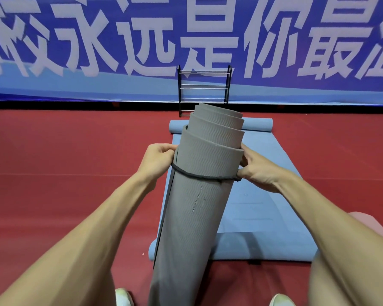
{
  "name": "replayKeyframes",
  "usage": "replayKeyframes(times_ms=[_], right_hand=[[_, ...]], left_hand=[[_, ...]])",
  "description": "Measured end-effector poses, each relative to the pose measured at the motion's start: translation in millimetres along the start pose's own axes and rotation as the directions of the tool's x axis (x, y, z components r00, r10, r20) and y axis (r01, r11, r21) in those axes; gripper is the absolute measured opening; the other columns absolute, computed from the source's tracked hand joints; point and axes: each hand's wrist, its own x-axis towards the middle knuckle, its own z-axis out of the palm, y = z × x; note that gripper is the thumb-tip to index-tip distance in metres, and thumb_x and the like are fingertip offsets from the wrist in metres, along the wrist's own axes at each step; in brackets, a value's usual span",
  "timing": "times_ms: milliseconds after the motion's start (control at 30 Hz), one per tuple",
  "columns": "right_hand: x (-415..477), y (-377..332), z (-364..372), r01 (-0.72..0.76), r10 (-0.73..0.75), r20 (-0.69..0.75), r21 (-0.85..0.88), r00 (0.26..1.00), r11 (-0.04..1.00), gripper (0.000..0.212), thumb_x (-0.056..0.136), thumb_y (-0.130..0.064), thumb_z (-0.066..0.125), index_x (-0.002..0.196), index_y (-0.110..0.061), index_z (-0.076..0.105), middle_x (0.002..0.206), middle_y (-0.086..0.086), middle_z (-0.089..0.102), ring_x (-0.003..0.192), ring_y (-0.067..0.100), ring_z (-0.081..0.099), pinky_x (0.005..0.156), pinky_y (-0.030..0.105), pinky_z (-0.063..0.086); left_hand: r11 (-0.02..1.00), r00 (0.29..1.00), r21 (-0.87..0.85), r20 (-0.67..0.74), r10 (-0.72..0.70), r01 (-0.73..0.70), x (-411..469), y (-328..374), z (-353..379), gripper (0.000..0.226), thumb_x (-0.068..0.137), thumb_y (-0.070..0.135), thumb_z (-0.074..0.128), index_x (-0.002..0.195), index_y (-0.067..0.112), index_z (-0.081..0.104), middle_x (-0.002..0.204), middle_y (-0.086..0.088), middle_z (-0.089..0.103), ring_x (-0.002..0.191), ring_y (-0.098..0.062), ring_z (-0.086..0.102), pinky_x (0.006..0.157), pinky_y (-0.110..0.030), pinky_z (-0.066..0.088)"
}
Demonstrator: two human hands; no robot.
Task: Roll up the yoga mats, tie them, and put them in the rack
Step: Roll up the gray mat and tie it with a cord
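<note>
- banner [53, 89] in blue with large white characters, filling the far wall.
- red floor [53, 151], running from the wall to the feet.
- blue mat [263, 195], flat on the floor ahead, short ends curling, not yet rolled.
- grey mat [199, 206], rolled and stood on end between the feet, in front of the blue mat; long axis near upright, top leaning away and slightly right, toward the rack; inner layers telescoping out at the top.
- rack [203, 87], black with metal rails, against the wall straight ahead, well apart from the roll.
- right hand [257, 171], narrow, pinching the knotted end of the black band [199, 176] against the roll's right edge.
- left hand [158, 160], fingers curled at the roll's left edge, seemingly pinching the band there.
- black band, circling the roll just below its top end.
- step in hand, as judged: tying; next move likely calling for a snug, finished knot, then a lift and a turn to horizontal for the rack rails.
</note>
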Motion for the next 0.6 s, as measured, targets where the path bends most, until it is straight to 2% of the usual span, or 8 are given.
replayKeyframes(times_ms=[67,133,233,300,400,500,567,600], right_hand=[[3,-1,3,-0.014,0.014,0.015,-0.005,1.000,1.000,0.085,0.068,0.021,0.047,0.137,-0.027,0.039,0.106,0.008,0.057,0.090,0.013,0.053,0.064,0.024,0.043],[5,1,5,-0.038,0.037,0.036,0.031,0.999,0.999,0.084,0.060,0.015,0.042,0.135,-0.024,0.041,0.099,0.009,0.054,0.084,0.017,0.049,0.063,0.029,0.038],[5,0,5,-0.085,0.076,0.052,0.188,0.996,0.978,0.086,0.049,0.014,0.034,0.125,-0.023,0.050,0.089,0.005,0.059,0.077,0.018,0.046,0.061,0.030,0.029],[4,-4,8,-0.102,0.084,0.073,0.296,0.994,0.950,0.084,0.046,0.013,0.032,0.115,-0.028,0.057,0.076,0.001,0.055,0.064,0.014,0.040,0.055,0.028,0.024],[7,-5,20,-0.086,0.064,0.069,0.404,0.996,0.911,0.078,0.051,0.013,0.031,0.104,-0.031,0.067,0.081,0.003,0.053,0.067,0.015,0.037,0.058,0.027,0.027],[10,-5,31,-0.067,0.077,-0.008,0.409,0.997,0.910,0.067,0.066,0.023,0.020,0.098,-0.016,0.065,0.079,0.002,0.060,0.069,0.013,0.050,0.065,0.026,0.035],[8,-4,30,-0.070,0.079,-0.012,0.336,0.997,0.939,0.064,0.070,0.027,0.017,0.097,-0.011,0.060,0.071,-0.005,0.063,0.064,0.006,0.056,0.063,0.019,0.040],[7,-3,29,-0.069,0.070,0.005,0.286,0.998,0.956,0.063,0.071,0.028,0.019,0.099,-0.012,0.058,0.074,-0.006,0.066,0.067,0.004,0.059,0.065,0.017,0.042]], left_hand=[[0.999,0.997,-0.005,0.064,-0.045,0.046,-1,3,0,0.036,0.091,0.000,0.044,0.075,0.017,0.071,0.062,0.009,0.063,0.058,-0.007,0.051,0.055,-0.019,0.039],[0.995,0.979,-0.029,0.181,-0.091,0.098,-3,6,-3,0.035,0.094,0.001,0.044,0.078,0.013,0.073,0.073,-0.002,0.062,0.064,-0.014,0.047,0.058,-0.025,0.035],[0.995,0.944,0.008,0.314,-0.097,0.100,-4,8,-11,0.041,0.096,0.001,0.043,0.072,0.013,0.075,0.073,-0.003,0.060,0.062,-0.012,0.046,0.053,-0.021,0.037],[0.997,0.954,-0.026,0.291,-0.067,0.078,-2,7,-16,0.041,0.095,-0.001,0.044,0.073,0.014,0.076,0.080,-0.008,0.063,0.071,-0.019,0.051,0.062,-0.027,0.042],[0.990,0.974,-0.098,0.213,-0.078,0.101,1,4,-21,0.032,0.092,-0.006,0.046,0.084,0.010,0.073,0.088,-0.012,0.068,0.087,-0.028,0.056,0.085,-0.044,0.045],[0.992,0.968,-0.072,0.236,-0.087,0.106,1,-4,-26,0.044,0.089,-0.012,0.043,0.073,0.013,0.076,0.080,-0.007,0.068,0.087,-0.026,0.052,0.083,-0.039,0.040],[0.983,0.961,-0.133,0.260,-0.090,0.128,1,-12,-29,0.045,0.086,-0.015,0.043,0.089,0.014,0.076,0.088,-0.004,0.071,0.092,-0.025,0.050,0.082,-0.036,0.041],[0.974,0.959,-0.172,0.266,-0.098,0.147,1,-16,-31,0.046,0.085,-0.017,0.042,0.099,0.013,0.074,0.093,-0.003,0.071,0.094,-0.024,0.051,0.081,-0.034,0.043]])
